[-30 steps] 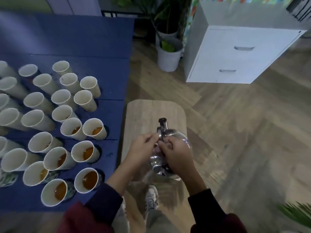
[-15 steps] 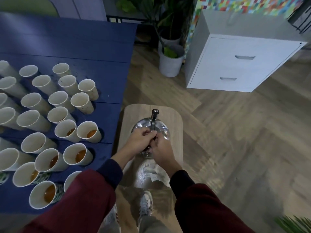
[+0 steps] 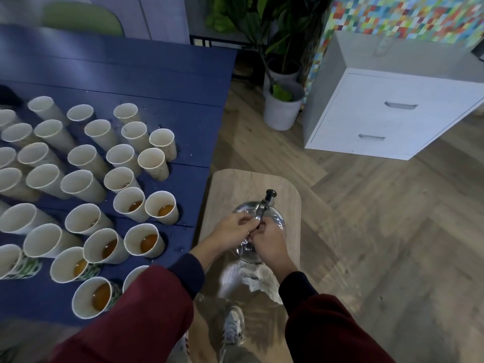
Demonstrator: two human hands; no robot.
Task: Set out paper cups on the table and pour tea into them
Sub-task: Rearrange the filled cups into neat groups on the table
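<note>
A shiny metal kettle (image 3: pixel 275 218) with a black-tipped handle sits on a low wooden stool (image 3: pixel 230 187) to the right of the blue table (image 3: pixel 131 74). My left hand (image 3: pixel 230 230) and my right hand (image 3: pixel 269 243) meet over the kettle's top, fingers curled round the base of its handle. Several white paper cups (image 3: pixel 86 158) stand packed on the table. The near ones, such as one cup (image 3: pixel 161 210), hold amber tea; the far ones look empty.
A crumpled white cloth (image 3: pixel 258 281) lies on the stool near me. A white drawer cabinet (image 3: pixel 387 113) and a potted plant (image 3: pixel 282 106) stand on the wooden floor beyond. My shoes (image 3: pixel 233 328) show under the stool's near edge.
The kettle has gone from tilted in my hands to standing upright farther out on the stool. Both hands stay on its handle. My view has drawn back and risen.
</note>
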